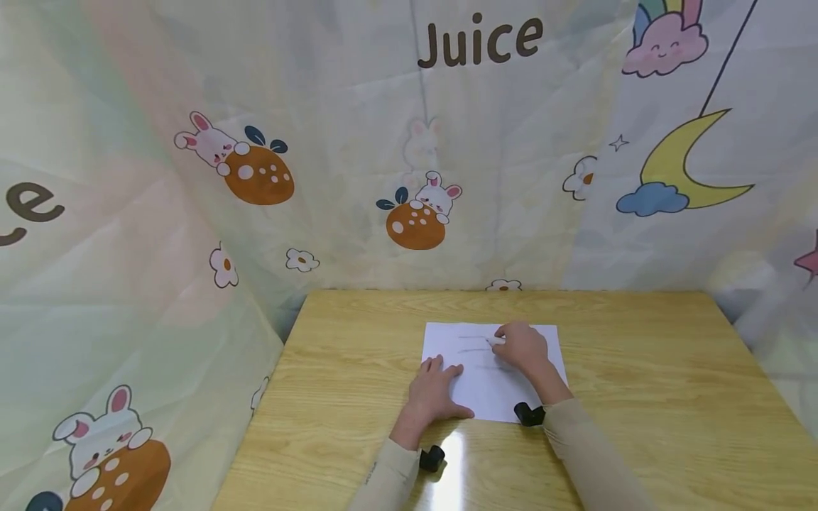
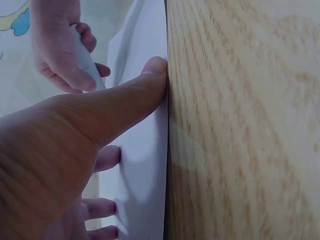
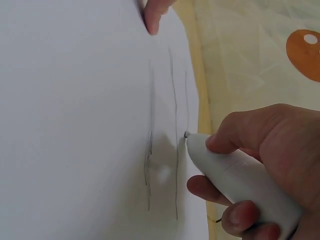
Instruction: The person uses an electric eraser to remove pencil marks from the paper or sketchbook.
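Observation:
A white sheet of paper lies on the table with several thin grey lines across its upper half. My left hand rests on its left side, fingers spread, the thumb reaching the near edge. Near the top of the sheet, my right hand grips a thick white pen-shaped tool between thumb and curled fingers. The tool's small dark tip meets the end of the shortest line, the one nearest the far edge. The palm hides the tool's back end.
The wooden table extends on both sides of the sheet. A printed cloth hangs behind the table and along its left side. Black wrist devices sit at both sleeve cuffs, the right one overlapping the paper's near edge in the head view.

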Demonstrator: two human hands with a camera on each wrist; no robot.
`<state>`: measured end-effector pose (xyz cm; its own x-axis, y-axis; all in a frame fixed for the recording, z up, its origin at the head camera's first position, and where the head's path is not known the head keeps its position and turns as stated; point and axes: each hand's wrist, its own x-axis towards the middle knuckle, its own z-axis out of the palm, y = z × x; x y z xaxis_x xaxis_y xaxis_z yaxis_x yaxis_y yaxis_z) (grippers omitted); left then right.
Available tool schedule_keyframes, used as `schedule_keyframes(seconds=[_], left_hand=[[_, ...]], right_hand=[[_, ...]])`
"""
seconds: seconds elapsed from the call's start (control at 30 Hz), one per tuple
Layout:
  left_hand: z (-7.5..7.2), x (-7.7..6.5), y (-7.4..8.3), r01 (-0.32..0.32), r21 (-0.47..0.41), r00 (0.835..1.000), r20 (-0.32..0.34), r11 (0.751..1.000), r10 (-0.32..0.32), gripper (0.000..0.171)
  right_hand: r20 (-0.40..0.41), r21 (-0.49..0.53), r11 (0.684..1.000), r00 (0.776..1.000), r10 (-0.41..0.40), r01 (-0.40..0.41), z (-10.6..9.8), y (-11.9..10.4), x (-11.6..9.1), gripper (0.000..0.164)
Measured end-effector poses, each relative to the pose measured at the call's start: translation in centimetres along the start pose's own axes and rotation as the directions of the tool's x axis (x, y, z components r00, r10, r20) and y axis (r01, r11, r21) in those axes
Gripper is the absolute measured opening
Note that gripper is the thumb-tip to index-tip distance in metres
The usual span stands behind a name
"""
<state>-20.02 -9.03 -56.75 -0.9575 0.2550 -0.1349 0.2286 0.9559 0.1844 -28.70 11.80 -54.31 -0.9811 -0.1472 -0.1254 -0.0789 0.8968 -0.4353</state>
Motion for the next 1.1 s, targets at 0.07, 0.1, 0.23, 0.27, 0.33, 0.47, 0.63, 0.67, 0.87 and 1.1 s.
schedule_keyframes(seconds=[0.07,0.1,0.23,0.27,0.33,0.47,0.63,0.67,0.87,1.1], left_hand=[[-0.03,0.06,-0.07,0.0,-0.001,1.0,-0.002,1.0,0.0,0.091],[-0.01,0.11,-0.12,0.002,0.001,1.0,-0.001,1.0,-0.002,0.091],[0.11,0.25,-0.2,0.0,-0.01,1.0,0.002,1.0,0.0,0.092],[0.1,0.29,-0.21,-0.001,-0.012,1.0,0.001,1.0,0.001,0.092],[0.04,0.36,-0.19,-0.002,-0.01,1.0,-0.003,1.0,0.002,0.092],[-0.09,0.49,-0.13,0.003,0.001,1.0,-0.006,1.0,-0.003,0.092],[-0.19,0.39,-0.04,0.0,0.011,1.0,0.006,1.0,0.0,0.092],[-0.21,0.35,-0.03,0.0,0.014,1.0,0.008,1.0,0.0,0.092],[-0.38,0.24,0.07,-0.004,0.018,1.0,0.0,1.0,0.004,0.092],[-0.01,0.12,0.01,0.005,0.024,1.0,0.013,1.0,-0.006,0.092]], right_hand=[[-0.003,0.002,1.0,1.0,-0.007,0.007,0.05,-0.04,0.08,0.032],[-0.01,-0.001,1.0,1.0,-0.014,0.014,0.07,-0.07,0.14,0.032],[-0.019,-0.01,1.0,1.0,-0.024,0.024,-0.02,-0.14,0.36,0.031],[-0.017,-0.014,1.0,1.0,-0.021,0.021,-0.06,-0.16,0.41,0.031],[-0.011,-0.016,1.0,1.0,-0.012,0.012,-0.25,-0.24,0.54,0.031],[-0.011,-0.023,1.0,1.0,-0.017,0.017,-0.44,-0.39,0.86,0.031],[0.001,-0.012,1.0,1.0,0.001,-0.001,-0.25,-0.37,0.76,0.031],[0.001,-0.009,1.0,1.0,0.006,-0.006,-0.2,-0.37,0.73,0.031],[-0.018,-0.009,1.0,1.0,0.005,-0.005,-0.05,-0.44,0.58,0.031],[-0.015,-0.008,1.0,1.0,-0.002,0.002,0.0,-0.54,0.25,0.032]])
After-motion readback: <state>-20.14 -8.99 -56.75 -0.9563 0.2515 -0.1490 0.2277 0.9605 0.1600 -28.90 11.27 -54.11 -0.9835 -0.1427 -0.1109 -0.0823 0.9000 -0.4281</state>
